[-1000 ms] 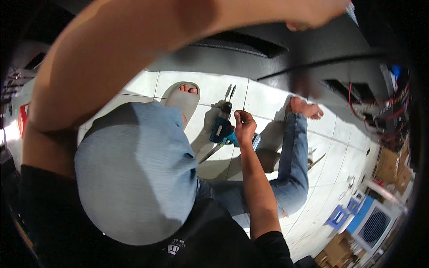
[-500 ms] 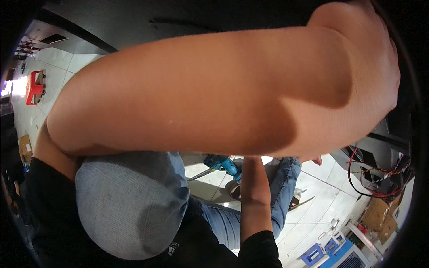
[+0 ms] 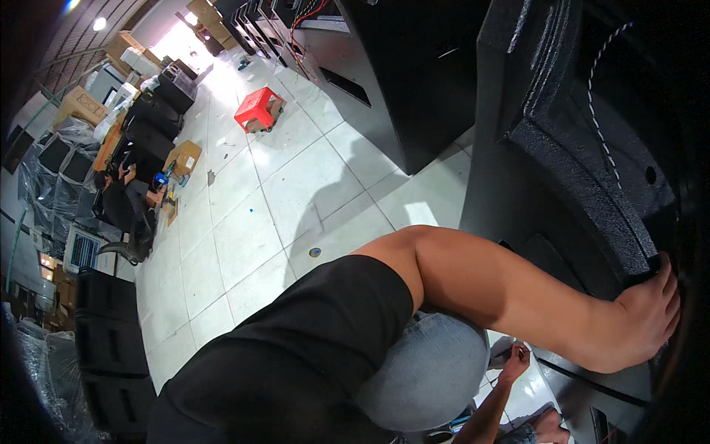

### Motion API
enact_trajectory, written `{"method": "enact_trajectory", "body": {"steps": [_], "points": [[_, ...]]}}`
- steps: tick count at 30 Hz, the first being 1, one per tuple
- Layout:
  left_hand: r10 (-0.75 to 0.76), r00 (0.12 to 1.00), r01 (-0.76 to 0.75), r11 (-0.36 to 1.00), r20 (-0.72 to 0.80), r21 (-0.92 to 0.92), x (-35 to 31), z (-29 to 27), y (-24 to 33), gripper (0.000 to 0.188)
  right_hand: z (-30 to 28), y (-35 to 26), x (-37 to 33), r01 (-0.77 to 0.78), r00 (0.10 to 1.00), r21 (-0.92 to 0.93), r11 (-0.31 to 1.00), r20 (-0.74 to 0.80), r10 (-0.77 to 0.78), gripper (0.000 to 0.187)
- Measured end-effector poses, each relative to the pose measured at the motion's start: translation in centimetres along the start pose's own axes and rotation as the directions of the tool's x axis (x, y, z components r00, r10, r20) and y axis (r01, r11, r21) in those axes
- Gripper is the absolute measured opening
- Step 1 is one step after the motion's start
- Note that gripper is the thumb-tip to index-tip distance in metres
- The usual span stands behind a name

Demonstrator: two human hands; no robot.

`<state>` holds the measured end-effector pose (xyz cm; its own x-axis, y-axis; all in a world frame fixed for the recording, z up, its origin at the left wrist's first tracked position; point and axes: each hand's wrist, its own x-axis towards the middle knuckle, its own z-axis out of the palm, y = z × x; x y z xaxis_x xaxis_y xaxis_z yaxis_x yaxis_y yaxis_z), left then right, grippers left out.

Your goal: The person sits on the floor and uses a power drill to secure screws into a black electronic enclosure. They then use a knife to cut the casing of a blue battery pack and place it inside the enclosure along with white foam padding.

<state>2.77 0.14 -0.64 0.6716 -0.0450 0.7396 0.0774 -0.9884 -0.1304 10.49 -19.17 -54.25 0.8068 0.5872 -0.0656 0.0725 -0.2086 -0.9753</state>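
My left arm reaches across to the right, where my left hand (image 3: 651,318) has its fingers bent over the lower edge of a large black rough-coated cabinet (image 3: 584,170). A black-and-white twisted wire (image 3: 592,89) hangs down inside that cabinet. Lower down, beyond my denim-covered knee (image 3: 433,370), my right hand (image 3: 515,360) is raised with its fingers curled together. Whatever it may pinch is too small to make out. Part of my bare foot (image 3: 549,428) shows at the bottom edge.
More black cabinets (image 3: 414,74) with red wires stand in a row ahead. A red plastic stool (image 3: 259,109) sits on the white tiled floor (image 3: 222,222). At the left, a person (image 3: 122,196) crouches near a cardboard box (image 3: 183,159), and black cases (image 3: 111,340) are stacked closer by.
My view has swung up and left, bringing the floor and far room into sight. The blue power tool seen earlier is out of view. My left arm covers less of the picture.
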Motion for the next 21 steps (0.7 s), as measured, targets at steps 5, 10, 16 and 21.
{"method": "enact_trajectory", "body": {"steps": [5,10,16,21], "points": [[-0.048,0.999,0.048,0.996,0.004,0.08,-1.6,0.6,-0.8,0.055,2.5,-8.0,-4.8,-0.244,0.97,-0.275,0.93,-0.066,0.235,0.029],[-0.055,0.997,0.047,0.992,0.061,0.114,-2.0,-0.3,-1.0,0.053,0.8,-11.4,-15.6,-0.182,0.912,-0.419,0.89,0.266,0.312,0.03],[-0.07,0.997,0.063,0.988,0.045,0.144,-1.7,-1.2,-1.3,0.052,0.1,-9.3,-20.8,0.274,0.862,-0.363,0.89,0.504,-0.06,0.089],[-0.024,0.988,0.018,0.999,0.149,0.043,0.4,-5.0,-1.6,0.053,0.5,-11.8,-20.3,0.204,0.864,-0.564,0.8,0.488,0.124,0.108]]}}
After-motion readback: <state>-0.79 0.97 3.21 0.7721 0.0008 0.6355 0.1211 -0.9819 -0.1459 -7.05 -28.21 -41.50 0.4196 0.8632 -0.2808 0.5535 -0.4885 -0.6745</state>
